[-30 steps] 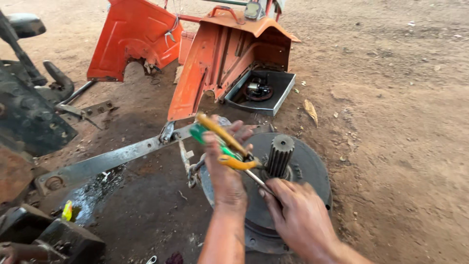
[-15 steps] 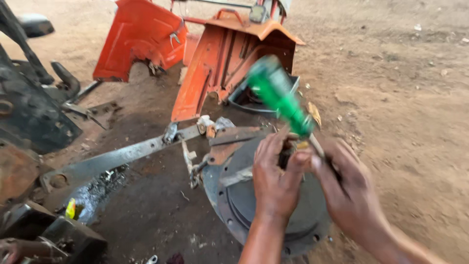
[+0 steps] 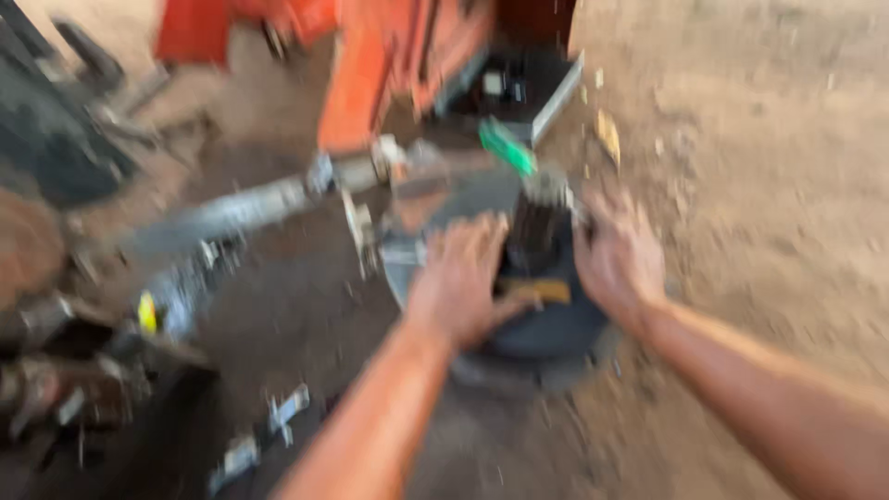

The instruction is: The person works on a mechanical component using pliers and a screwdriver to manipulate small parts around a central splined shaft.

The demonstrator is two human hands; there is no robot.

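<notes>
Lay flat on the dirt floor (image 3: 759,185), a round dark metal disc (image 3: 546,329) with a ribbed shaft (image 3: 537,227) standing upright from its middle, just in front of the orange machine body (image 3: 370,65). Looked thick, cast and stiff, so judged heavy and unbending, probably greasy and gritty along the rim, hence apt to slip in bare palms. Seemed best taken at two opposite points of the rim, or low on the shaft where the ribs give purchase, and not by the thin yellow-handled tool (image 3: 532,289) lying on the disc beside the shaft. Left hand (image 3: 458,278) reached forward with the forearm stretched out straight, palm down, spread wide over the disc's left edge, thumb toward the shaft. Right hand (image 3: 616,255) came in from the right with the wrist bent inward, fingers splayed and curved near the top of the shaft; too blurred to tell whether closed on anything. Showed a green handle (image 3: 507,146) just beyond the shaft, tilted, with nothing visibly gripping it. Stretched away to the left of the disc, a long grey metal bar (image 3: 231,208).
</notes>
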